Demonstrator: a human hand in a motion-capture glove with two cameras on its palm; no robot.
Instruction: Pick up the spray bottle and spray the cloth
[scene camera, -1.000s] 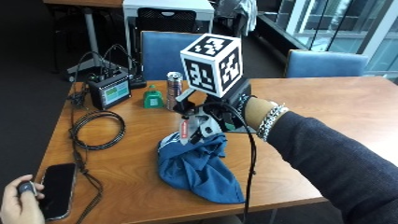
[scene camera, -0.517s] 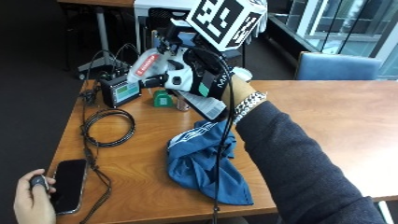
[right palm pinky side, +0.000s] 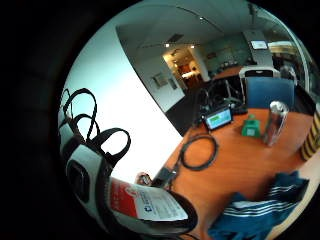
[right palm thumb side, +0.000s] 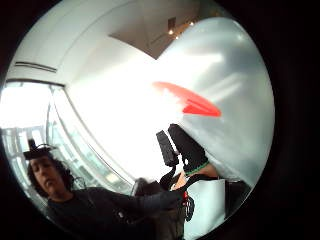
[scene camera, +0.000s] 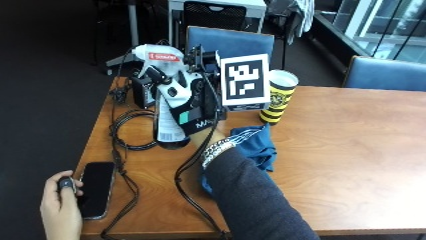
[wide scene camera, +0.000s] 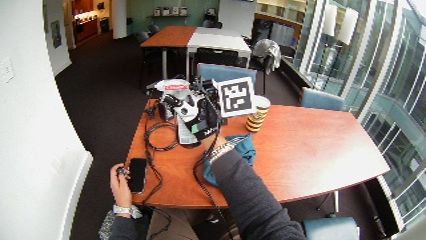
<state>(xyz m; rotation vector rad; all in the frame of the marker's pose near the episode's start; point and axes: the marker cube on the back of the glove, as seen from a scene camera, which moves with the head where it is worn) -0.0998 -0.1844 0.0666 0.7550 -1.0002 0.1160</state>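
In the outside view my gloved right hand (scene camera: 191, 102) grips a white spray bottle (scene camera: 168, 117) with a red label on its head (scene camera: 162, 56). The bottle is held upright above the table's left part, and its nozzle faces left, away from the cloth. The blue cloth (scene camera: 257, 144) with white stripes lies crumpled on the table, to the right of the bottle and beside my forearm. In the little finger side palm view the bottle's label (right palm pinky side: 147, 204) is close, with the cloth (right palm pinky side: 265, 212) below on the table. The bottle's white body (right palm thumb side: 225, 85) fills the thumb side palm view.
A yellow and black cup (scene camera: 278, 96) stands behind the cloth. A coiled black cable (scene camera: 132, 131) lies under the bottle's left side. A bare hand (scene camera: 58, 206) rests beside a phone (scene camera: 97, 188) at the front left. A can (right palm pinky side: 275, 122), a green object (right palm pinky side: 251, 127) and a small screen (right palm pinky side: 218, 119) stand further back.
My hand has lifted the spray bottle from beside the cloth and now holds it raised to the cloth's left. The outside camera has shifted too.
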